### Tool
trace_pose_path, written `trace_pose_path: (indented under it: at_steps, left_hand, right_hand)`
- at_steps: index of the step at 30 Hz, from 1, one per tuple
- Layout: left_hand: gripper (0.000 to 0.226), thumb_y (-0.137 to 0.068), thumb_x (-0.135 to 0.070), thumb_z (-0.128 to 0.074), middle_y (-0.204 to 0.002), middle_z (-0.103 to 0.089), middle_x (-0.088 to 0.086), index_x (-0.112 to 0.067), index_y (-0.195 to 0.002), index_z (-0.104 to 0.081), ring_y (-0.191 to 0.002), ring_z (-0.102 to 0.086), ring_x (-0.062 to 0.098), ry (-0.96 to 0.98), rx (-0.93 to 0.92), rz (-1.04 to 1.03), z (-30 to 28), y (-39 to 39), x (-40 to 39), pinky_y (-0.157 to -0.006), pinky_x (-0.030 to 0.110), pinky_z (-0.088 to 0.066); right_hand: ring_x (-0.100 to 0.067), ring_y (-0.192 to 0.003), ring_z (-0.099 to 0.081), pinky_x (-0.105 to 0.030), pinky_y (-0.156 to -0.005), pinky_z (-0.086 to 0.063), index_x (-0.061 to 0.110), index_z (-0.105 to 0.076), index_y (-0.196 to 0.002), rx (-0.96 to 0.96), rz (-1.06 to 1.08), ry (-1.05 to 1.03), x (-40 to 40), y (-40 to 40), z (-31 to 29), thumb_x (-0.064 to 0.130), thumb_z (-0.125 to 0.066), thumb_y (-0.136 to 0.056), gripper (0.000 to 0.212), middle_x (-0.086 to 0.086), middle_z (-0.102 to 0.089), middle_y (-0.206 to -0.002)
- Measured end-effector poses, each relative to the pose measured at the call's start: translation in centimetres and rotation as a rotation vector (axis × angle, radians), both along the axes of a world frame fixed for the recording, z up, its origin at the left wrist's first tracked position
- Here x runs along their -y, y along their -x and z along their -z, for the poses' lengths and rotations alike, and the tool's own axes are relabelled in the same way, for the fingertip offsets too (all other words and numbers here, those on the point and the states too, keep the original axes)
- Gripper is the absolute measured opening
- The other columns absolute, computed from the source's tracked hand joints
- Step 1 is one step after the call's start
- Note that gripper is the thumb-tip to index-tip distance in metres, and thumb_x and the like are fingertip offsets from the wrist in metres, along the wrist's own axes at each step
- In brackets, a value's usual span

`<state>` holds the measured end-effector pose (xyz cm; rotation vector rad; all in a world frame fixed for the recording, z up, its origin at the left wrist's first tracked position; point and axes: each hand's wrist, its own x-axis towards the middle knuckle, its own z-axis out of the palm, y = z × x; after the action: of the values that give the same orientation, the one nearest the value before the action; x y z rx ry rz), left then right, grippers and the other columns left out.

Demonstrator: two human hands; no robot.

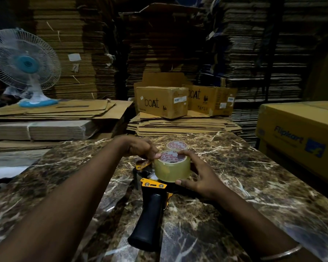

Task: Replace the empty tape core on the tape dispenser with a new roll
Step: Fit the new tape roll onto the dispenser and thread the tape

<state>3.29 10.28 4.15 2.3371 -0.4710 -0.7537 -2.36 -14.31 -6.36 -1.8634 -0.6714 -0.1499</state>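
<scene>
A full roll of clear tape [172, 168] sits on the tape dispenser [151, 188], which lies on its side near the middle of a dark marble table [235, 186], its black handle [147, 222] pointing toward the near edge. Just beyond the roll stands a second piece with the same red-printed core [177, 145]; whether it is an empty core or another roll cannot be told.

Bare marble lies open on both sides of the dispenser, wider to the right, and the near stretch is crossed only by the two forearms. The table's far edge runs close behind the roll, and stacked flat cardboard [178, 125] lies just past it. At the far right a yellow carton [299, 133] stands by the table's corner.

The right hand [201, 176] is spread wide around the roll's right side, thumb at its lower rim and fingertips on top. The left hand [140, 147] is curled at the roll's far left, fingertips pinching at its top edge.

A fan [25, 65] stands far left.
</scene>
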Motion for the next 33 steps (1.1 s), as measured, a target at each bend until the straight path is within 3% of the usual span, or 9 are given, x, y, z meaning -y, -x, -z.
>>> trace_pose_path:
  at_steps: [4, 8, 13, 16, 20, 24, 26, 30, 33]
  left_hand:
    - [0.038, -0.099, -0.013, -0.051, -0.057, -0.053, -0.011, -0.018, -0.061, -0.056, -0.061, -0.046, 0.006, -0.025, 0.018, 0.022, -0.4, 0.5, 0.2, -0.08, 0.032, -0.037]
    - [0.035, -0.098, -0.016, -0.052, -0.065, -0.047, -0.006, -0.018, -0.063, -0.052, -0.066, -0.04, 0.01, -0.026, 0.039, 0.001, -0.1, 0.7, 0.0, -0.077, 0.032, -0.037]
    - [0.036, -0.1, -0.015, -0.05, -0.069, -0.049, -0.003, -0.015, -0.064, -0.053, -0.073, -0.046, 0.01, -0.119, 0.069, -0.033, -0.6, 0.9, 0.8, -0.105, 0.036, -0.035]
    - [0.022, -0.098, -0.016, -0.053, -0.084, -0.056, 0.001, -0.012, -0.078, -0.063, -0.089, -0.052, 0.013, -0.145, 0.038, -0.038, -1.0, 0.9, 0.9, -0.097, 0.028, -0.036]
    - [0.025, -0.098, -0.015, -0.054, -0.073, -0.058, -0.004, -0.013, -0.076, -0.065, -0.075, -0.054, 0.006, -0.132, 0.053, -0.069, -1.2, 1.0, 1.5, -0.081, 0.017, -0.042]
    - [0.016, -0.096, -0.015, -0.057, -0.081, -0.066, -0.006, -0.007, -0.096, -0.072, -0.083, -0.057, 0.007, -0.136, 0.046, -0.082, -1.2, 0.7, 1.3, -0.081, 0.018, -0.045]
    - [0.019, -0.095, -0.016, -0.058, -0.085, -0.065, -0.005, -0.003, -0.102, -0.07, -0.087, -0.057, 0.008, -0.151, 0.063, -0.082, -1.3, 0.6, 1.2, -0.09, 0.024, -0.042]
    - [0.013, -0.095, -0.015, -0.059, -0.089, -0.066, -0.005, -0.01, -0.094, -0.071, -0.092, -0.057, 0.008, -0.153, 0.058, -0.052, -1.4, 0.7, 1.3, -0.1, 0.032, -0.039]
    - [0.024, -0.095, -0.015, -0.06, -0.096, -0.069, -0.001, 0.0, -0.112, -0.069, -0.093, -0.058, 0.008, -0.164, 0.087, -0.063, -1.4, 0.8, 1.4, -0.102, 0.033, -0.041]
  right_hand:
    - [-0.018, -0.126, -0.061, -0.038, -0.099, -0.057, 0.042, -0.055, -0.13, -0.006, -0.028, -0.05, 0.1, 0.0, -0.1, 0.03, -0.092, -0.062, 0.078, -0.004, -0.058, -0.139]
    - [-0.016, -0.123, -0.063, -0.038, -0.101, -0.055, 0.032, -0.058, -0.134, -0.013, -0.027, -0.085, 0.2, -0.4, -0.1, 0.029, -0.095, -0.057, 0.085, -0.002, -0.06, -0.138]
    - [-0.016, -0.123, -0.063, -0.042, -0.102, -0.055, 0.036, -0.06, -0.13, 0.003, -0.014, -0.071, 0.5, -0.8, 0.1, 0.036, -0.098, -0.055, 0.084, 0.0, -0.061, -0.138]
    - [-0.018, -0.123, -0.063, -0.044, -0.101, -0.055, 0.039, -0.06, -0.13, -0.009, -0.011, -0.077, 0.6, -0.9, 0.2, 0.041, -0.099, -0.052, 0.087, 0.001, -0.061, -0.138]
    - [-0.015, -0.123, -0.064, -0.043, -0.101, -0.055, 0.031, -0.063, -0.134, -0.025, 0.014, -0.127, 0.9, -1.0, 0.5, 0.044, -0.099, -0.048, 0.094, 0.004, -0.065, -0.136]
    - [-0.012, -0.118, -0.067, -0.039, -0.097, -0.058, 0.027, -0.068, -0.13, -0.051, 0.063, -0.207, 0.5, -0.8, 0.5, 0.052, -0.095, -0.05, 0.088, 0.003, -0.069, -0.131]
    - [-0.012, -0.116, -0.068, -0.039, -0.095, -0.059, 0.027, -0.069, -0.128, -0.054, 0.075, -0.22, 0.2, -0.8, 0.6, 0.044, -0.095, -0.052, 0.083, 0.002, -0.07, -0.129]
    - [-0.014, -0.116, -0.068, -0.04, -0.097, -0.058, 0.027, -0.072, -0.125, -0.062, 0.076, -0.224, 0.4, -0.8, 0.7, 0.037, -0.097, -0.051, 0.078, 0.001, -0.071, -0.126]
    - [-0.014, -0.115, -0.069, -0.038, -0.095, -0.059, 0.024, -0.073, -0.123, -0.058, 0.073, -0.226, 0.5, -0.7, 0.5, 0.023, -0.099, -0.054, 0.074, -0.001, -0.072, -0.125]
